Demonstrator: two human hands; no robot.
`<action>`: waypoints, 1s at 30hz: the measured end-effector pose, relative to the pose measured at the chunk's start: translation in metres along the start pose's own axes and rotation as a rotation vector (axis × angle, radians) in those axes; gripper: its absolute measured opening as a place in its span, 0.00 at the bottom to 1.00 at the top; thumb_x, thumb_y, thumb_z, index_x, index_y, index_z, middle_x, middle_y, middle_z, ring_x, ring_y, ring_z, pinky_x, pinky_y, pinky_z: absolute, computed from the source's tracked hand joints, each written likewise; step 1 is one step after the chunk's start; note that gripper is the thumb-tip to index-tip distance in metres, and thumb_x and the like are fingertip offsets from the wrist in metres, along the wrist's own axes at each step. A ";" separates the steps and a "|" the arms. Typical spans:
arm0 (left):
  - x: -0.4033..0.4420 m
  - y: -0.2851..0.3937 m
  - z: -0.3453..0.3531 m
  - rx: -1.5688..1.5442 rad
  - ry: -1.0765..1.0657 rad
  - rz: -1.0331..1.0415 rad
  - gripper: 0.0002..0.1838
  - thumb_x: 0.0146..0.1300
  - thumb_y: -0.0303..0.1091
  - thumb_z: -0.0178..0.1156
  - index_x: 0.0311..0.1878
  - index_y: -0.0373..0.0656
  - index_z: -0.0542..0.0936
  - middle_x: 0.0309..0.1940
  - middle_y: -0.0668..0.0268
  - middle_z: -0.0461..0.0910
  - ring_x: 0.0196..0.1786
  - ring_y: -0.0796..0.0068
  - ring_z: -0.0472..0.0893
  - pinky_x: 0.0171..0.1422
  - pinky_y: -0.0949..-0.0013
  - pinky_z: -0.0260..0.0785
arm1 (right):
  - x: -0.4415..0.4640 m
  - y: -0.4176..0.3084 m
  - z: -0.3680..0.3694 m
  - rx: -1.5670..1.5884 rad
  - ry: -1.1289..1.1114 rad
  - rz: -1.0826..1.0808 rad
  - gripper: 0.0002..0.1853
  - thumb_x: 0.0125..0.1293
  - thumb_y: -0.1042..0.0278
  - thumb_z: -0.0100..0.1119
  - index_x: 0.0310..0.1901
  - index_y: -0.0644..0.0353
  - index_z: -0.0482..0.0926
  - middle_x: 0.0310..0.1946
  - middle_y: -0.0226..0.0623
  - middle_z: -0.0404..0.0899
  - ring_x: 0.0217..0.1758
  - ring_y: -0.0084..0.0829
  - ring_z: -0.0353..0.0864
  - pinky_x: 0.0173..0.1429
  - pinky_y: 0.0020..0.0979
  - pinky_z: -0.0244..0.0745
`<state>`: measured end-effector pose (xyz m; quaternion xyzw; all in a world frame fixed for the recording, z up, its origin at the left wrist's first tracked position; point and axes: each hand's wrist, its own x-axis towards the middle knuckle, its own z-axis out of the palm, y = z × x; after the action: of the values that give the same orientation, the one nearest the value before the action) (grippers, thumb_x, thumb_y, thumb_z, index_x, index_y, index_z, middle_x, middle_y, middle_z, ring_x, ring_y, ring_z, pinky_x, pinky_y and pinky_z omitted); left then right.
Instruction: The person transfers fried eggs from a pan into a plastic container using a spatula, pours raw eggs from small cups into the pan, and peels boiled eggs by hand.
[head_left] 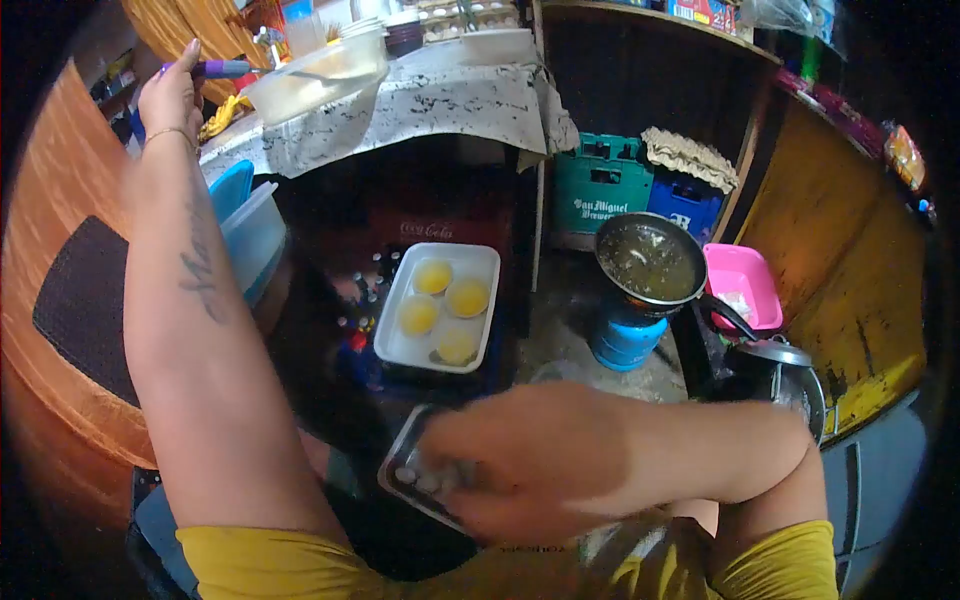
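Note:
My left hand (172, 98) is raised at the upper left, its fingers closed around the purple handle of a utensil (212, 69). A thin metal shaft runs from that handle into a translucent plastic tub (320, 85) on the covered table; its far end is unclear. Low in the middle, my right hand (530, 455) is smeared by motion over a small clear-rimmed container (408, 440). Several small whitish round pieces (428, 482) lie at its fingertips; whether the fingers grip any is unclear. Just beyond sits a white tray (388, 335) with several yellow rounds (467, 297).
A black frying pan (650, 262) with oily liquid sits on a burner above a blue gas canister (628, 340). To its right are a pink basin (748, 275) and a lidded pot (800, 390). Green (598, 190) and blue crates (685, 205) stand behind.

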<state>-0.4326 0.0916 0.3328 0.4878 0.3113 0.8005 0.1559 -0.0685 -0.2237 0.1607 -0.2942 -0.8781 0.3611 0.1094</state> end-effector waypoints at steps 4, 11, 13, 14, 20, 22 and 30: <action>-0.011 0.003 -0.003 0.026 0.021 -0.010 0.15 0.57 0.37 0.77 0.33 0.42 0.78 0.26 0.66 0.78 0.23 0.77 0.76 0.25 0.75 0.64 | -0.021 0.096 0.052 0.065 0.164 0.099 0.19 0.66 0.53 0.59 0.47 0.61 0.78 0.39 0.53 0.84 0.45 0.53 0.84 0.48 0.49 0.79; -0.017 0.000 -0.004 -0.020 0.095 -0.055 0.16 0.57 0.38 0.77 0.33 0.41 0.78 0.25 0.66 0.78 0.22 0.77 0.75 0.22 0.75 0.63 | -0.098 0.188 0.082 0.499 0.374 0.476 0.16 0.68 0.61 0.66 0.52 0.61 0.80 0.42 0.32 0.84 0.46 0.26 0.82 0.52 0.29 0.76; -0.016 -0.002 -0.004 -0.029 0.144 -0.057 0.15 0.57 0.37 0.77 0.33 0.41 0.78 0.25 0.66 0.78 0.22 0.77 0.75 0.23 0.74 0.65 | -0.113 0.197 0.084 0.551 0.465 0.533 0.14 0.68 0.63 0.65 0.51 0.60 0.80 0.41 0.29 0.83 0.45 0.23 0.82 0.49 0.26 0.75; -0.016 -0.004 -0.004 -0.032 0.143 -0.057 0.15 0.57 0.37 0.77 0.33 0.41 0.78 0.25 0.66 0.78 0.22 0.77 0.75 0.23 0.74 0.65 | -0.118 0.197 0.084 0.550 0.468 0.534 0.14 0.68 0.63 0.65 0.51 0.60 0.80 0.41 0.29 0.83 0.45 0.23 0.82 0.49 0.26 0.75; -0.022 -0.003 -0.001 -0.023 0.290 -0.085 0.14 0.55 0.32 0.77 0.34 0.37 0.79 0.28 0.63 0.78 0.25 0.75 0.76 0.27 0.73 0.69 | -0.134 0.199 0.090 0.719 0.533 0.651 0.12 0.68 0.66 0.64 0.51 0.58 0.80 0.42 0.27 0.84 0.43 0.20 0.83 0.44 0.22 0.72; -0.024 0.000 0.001 -0.047 0.305 -0.079 0.13 0.54 0.29 0.77 0.33 0.35 0.79 0.31 0.61 0.79 0.26 0.73 0.76 0.28 0.72 0.70 | -0.133 0.192 0.086 0.720 0.537 0.743 0.11 0.68 0.66 0.64 0.50 0.58 0.80 0.41 0.27 0.84 0.43 0.20 0.83 0.45 0.23 0.74; -0.026 -0.001 -0.008 0.050 0.260 -0.049 0.34 0.52 0.30 0.77 0.55 0.25 0.66 0.43 0.50 0.79 0.35 0.64 0.82 0.43 0.61 0.83 | -0.128 0.213 0.102 0.320 0.586 0.586 0.14 0.66 0.62 0.66 0.46 0.62 0.78 0.34 0.31 0.80 0.37 0.22 0.76 0.43 0.28 0.74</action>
<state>-0.4279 0.0750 0.3122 0.3760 0.3606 0.8449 0.1218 0.0861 -0.2375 -0.0589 -0.6001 -0.6225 0.4095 0.2908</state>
